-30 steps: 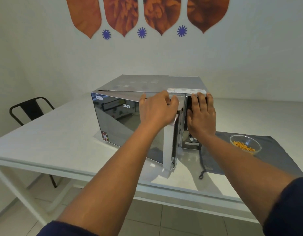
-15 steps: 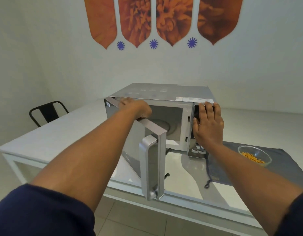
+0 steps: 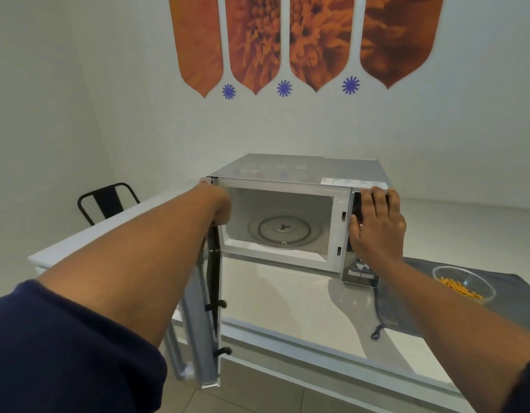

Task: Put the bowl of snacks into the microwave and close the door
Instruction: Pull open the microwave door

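A silver microwave (image 3: 299, 169) stands on the white table with its cavity exposed and a glass turntable (image 3: 283, 231) inside. Its door (image 3: 205, 329) is swung fully out to the left, edge-on to me. My left hand (image 3: 220, 204) grips the top edge of that door near the hinge. My right hand (image 3: 377, 225) lies flat, fingers spread, against the control panel at the microwave's right. A clear glass bowl (image 3: 463, 283) with orange snack sticks rests on a grey cloth (image 3: 511, 296), to the right of the microwave and apart from both hands.
The white table (image 3: 290, 299) runs from left to right with its front edge close to me. A black metal chair (image 3: 107, 201) stands behind the table's left end. The cloth's cord (image 3: 377, 326) trails toward the table edge. A white wall carries orange decorations.
The door has swung from nearly shut to fully out on the left, with my left hand on its top edge. My right hand has stayed on the control panel.
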Motion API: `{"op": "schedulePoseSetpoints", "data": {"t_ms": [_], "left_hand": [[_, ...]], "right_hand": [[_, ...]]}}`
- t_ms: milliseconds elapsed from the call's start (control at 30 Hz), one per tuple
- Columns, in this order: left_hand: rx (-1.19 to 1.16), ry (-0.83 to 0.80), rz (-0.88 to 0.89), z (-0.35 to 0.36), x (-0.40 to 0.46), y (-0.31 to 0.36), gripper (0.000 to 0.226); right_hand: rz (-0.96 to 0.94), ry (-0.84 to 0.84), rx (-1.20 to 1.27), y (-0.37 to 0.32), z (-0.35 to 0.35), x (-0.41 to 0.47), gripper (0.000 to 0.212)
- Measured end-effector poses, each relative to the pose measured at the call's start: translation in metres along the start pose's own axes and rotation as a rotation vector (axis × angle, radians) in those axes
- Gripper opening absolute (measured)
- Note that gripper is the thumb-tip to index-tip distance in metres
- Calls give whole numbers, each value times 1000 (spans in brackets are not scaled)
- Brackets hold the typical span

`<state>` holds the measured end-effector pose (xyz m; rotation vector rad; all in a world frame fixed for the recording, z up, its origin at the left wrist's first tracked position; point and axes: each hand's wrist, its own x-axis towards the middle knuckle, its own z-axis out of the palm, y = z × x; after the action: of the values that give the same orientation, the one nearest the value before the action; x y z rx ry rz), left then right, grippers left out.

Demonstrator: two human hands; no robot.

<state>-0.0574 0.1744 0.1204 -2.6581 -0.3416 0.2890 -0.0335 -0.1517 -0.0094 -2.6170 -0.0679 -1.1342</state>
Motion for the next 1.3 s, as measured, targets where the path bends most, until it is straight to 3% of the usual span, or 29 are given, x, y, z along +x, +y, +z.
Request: {"op": "schedulePoseSetpoints", "data": {"t_ms": [100, 167, 533, 1000, 1300], "left_hand": [[-137, 63, -107, 16, 2, -11, 93], [-199, 128, -112, 25, 1, -14, 102], [-192, 378, 58, 60, 5, -58, 73], [-198, 415, 162, 74, 7, -92, 91], [-209, 412, 167, 75, 7, -93, 90]], "right_hand": [[-5, -6, -9, 0, -1, 0, 62], [-4, -1, -4, -1, -1, 0, 62], [-7, 2, -1, -2, 1, 1, 62], [-19, 22, -5, 1, 6, 1, 63], [-11, 20, -15, 1, 8, 3, 63]]}}
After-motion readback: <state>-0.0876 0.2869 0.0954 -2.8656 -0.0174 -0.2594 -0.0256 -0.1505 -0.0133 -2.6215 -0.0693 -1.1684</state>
